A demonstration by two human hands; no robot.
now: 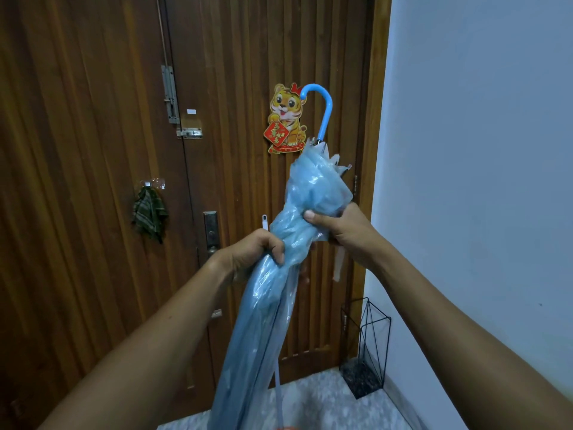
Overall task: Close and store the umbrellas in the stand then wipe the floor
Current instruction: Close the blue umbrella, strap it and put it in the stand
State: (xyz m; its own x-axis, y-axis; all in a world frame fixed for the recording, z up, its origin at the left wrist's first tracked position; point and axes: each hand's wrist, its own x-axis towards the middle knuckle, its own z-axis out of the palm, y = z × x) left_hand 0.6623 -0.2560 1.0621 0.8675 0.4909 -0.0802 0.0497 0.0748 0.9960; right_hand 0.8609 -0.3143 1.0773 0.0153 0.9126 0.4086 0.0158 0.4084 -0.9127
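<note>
A folded light-blue see-through umbrella (263, 305) is held upright in front of me, its curved blue handle (325, 110) pointing up. My left hand (251, 252) is wrapped around the gathered canopy at its middle. My right hand (341, 228) grips the canopy higher up, just below the loose upper folds. The umbrella's lower end runs out of the frame at the bottom. A black wire umbrella stand (366, 346) sits on the floor in the corner at the lower right, with nothing seen inside it.
A brown wooden double door (93, 150) fills the view ahead, with bolts, a lock plate and a tiger sticker (286, 119). A dark checked cloth (149, 212) hangs from a hook on the door. A pale wall (480, 150) stands on the right. Speckled floor (325, 405) shows below.
</note>
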